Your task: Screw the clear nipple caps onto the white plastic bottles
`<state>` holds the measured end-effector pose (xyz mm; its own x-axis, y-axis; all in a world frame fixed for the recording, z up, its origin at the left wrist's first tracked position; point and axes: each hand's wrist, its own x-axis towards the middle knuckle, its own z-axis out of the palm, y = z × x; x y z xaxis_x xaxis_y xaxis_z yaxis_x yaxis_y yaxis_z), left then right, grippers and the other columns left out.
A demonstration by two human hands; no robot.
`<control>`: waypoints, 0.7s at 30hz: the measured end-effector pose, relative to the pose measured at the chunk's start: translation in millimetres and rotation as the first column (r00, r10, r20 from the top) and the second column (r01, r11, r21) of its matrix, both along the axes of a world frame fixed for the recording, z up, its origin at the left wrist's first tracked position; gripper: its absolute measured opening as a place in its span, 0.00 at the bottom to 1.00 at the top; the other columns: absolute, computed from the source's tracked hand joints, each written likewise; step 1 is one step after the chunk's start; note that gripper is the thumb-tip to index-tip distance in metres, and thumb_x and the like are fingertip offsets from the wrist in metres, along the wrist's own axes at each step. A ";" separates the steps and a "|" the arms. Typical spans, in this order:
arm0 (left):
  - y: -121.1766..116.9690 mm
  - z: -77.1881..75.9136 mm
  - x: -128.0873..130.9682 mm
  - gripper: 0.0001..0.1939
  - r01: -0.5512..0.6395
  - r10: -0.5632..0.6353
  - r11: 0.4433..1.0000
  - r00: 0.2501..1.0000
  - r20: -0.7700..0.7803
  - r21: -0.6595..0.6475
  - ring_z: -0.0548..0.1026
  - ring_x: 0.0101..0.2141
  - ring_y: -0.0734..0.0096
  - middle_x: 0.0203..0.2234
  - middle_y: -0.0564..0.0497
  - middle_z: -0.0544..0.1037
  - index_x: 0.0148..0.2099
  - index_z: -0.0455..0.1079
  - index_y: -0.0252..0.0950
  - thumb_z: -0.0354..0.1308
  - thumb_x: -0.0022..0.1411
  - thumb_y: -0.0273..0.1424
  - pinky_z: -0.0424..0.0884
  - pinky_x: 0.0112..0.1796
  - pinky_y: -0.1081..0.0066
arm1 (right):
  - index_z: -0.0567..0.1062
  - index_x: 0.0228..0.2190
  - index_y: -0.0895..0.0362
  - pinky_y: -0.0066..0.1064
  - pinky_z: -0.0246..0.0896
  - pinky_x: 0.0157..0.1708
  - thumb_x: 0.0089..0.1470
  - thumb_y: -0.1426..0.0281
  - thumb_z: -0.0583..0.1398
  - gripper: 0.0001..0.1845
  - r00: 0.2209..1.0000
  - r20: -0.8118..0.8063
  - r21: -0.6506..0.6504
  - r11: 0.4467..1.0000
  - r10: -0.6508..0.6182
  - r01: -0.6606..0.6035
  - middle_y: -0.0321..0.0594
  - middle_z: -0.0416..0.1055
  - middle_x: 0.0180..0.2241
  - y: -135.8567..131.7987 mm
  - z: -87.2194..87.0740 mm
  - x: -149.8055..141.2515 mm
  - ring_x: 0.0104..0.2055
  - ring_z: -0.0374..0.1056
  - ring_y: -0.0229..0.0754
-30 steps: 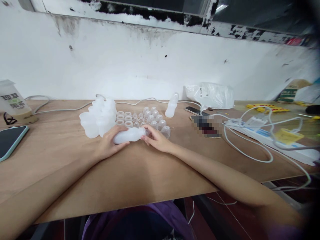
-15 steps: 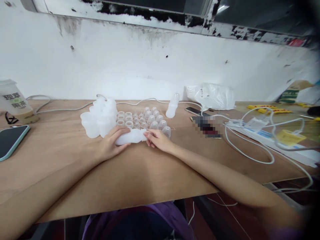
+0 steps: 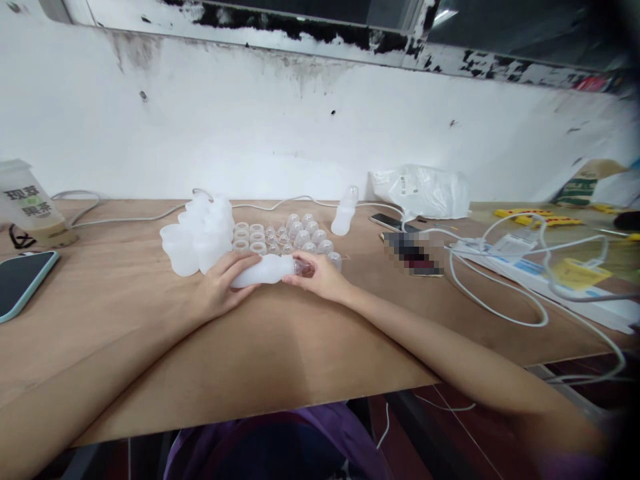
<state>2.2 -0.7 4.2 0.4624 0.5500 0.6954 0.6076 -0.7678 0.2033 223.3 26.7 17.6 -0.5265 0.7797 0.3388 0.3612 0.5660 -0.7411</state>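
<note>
My left hand (image 3: 225, 285) is wrapped round a frosted white baby bottle (image 3: 263, 271) that lies on its side above the table. At its right end, my right hand (image 3: 323, 277) pinches a clear teat (image 3: 301, 267) against the bottle's mouth; the fingers partly cover it. Just behind my hands sit white collar rings (image 3: 257, 237), small clear teats (image 3: 273, 237) and clear domed caps (image 3: 303, 239), all in rows. More bottle bodies (image 3: 193, 240) stand grouped to the left. Back right of the caps, a capped bottle (image 3: 345, 212) stands upright.
On the left are a drink cup (image 3: 35, 207) and a phone (image 3: 25, 280). A white plastic bag (image 3: 425, 193), another phone (image 3: 393, 222) and a power strip (image 3: 550, 283) with looping white cables lie to the right. The table's front edge (image 3: 260, 408) is close to my body.
My right hand has shifted its grip at the bottle's mouth: its fingers now reach round the clear teat, which shows between them. My left hand keeps its hold on the bottle.
</note>
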 end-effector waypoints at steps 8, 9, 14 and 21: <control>2.9 -2.8 -6.5 0.24 0.007 0.027 0.982 0.984 -0.174 0.187 0.63 0.47 0.61 0.47 0.45 0.65 0.55 0.52 0.40 0.50 0.56 0.28 0.63 0.45 0.59 | 0.62 0.18 0.59 0.22 0.44 0.14 0.49 0.56 0.50 0.20 0.993 -0.115 -0.242 0.970 -0.021 -0.008 0.29 0.54 0.12 -6.0 -4.9 -8.0 0.13 0.50 0.27; 2.7 -2.2 -6.5 0.24 -0.003 0.037 0.982 0.983 -0.181 0.187 0.63 0.47 0.61 0.47 0.45 0.65 0.55 0.52 0.40 0.50 0.56 0.28 0.63 0.45 0.59 | 0.62 0.18 0.59 0.21 0.44 0.13 0.50 0.56 0.50 0.21 0.993 -0.114 -0.269 0.963 -0.006 -0.025 0.29 0.55 0.12 -5.5 -4.9 -7.7 0.12 0.50 0.27; -1.1 2.4 -1.6 0.26 -0.117 0.131 0.989 0.974 -0.185 0.085 0.65 0.45 0.62 0.45 0.45 0.65 0.55 0.52 0.38 0.51 0.55 0.35 0.65 0.44 0.64 | 0.68 0.30 0.59 0.23 0.55 0.19 0.45 0.59 0.56 0.16 0.999 -0.001 -0.032 0.999 0.033 -0.033 0.36 0.67 0.25 -5.9 6.7 -2.8 0.20 0.60 0.30; -2.0 -0.6 2.0 0.24 -0.118 0.117 0.993 0.934 -0.336 0.018 0.67 0.41 0.62 0.42 0.44 0.67 0.55 0.51 0.34 0.47 0.57 0.36 0.65 0.40 0.66 | 0.66 0.37 0.58 0.25 0.59 0.26 0.43 0.62 0.59 0.18 0.994 0.070 0.184 0.979 0.078 -0.090 0.39 0.67 0.35 -10.0 3.5 -3.9 0.31 0.63 0.35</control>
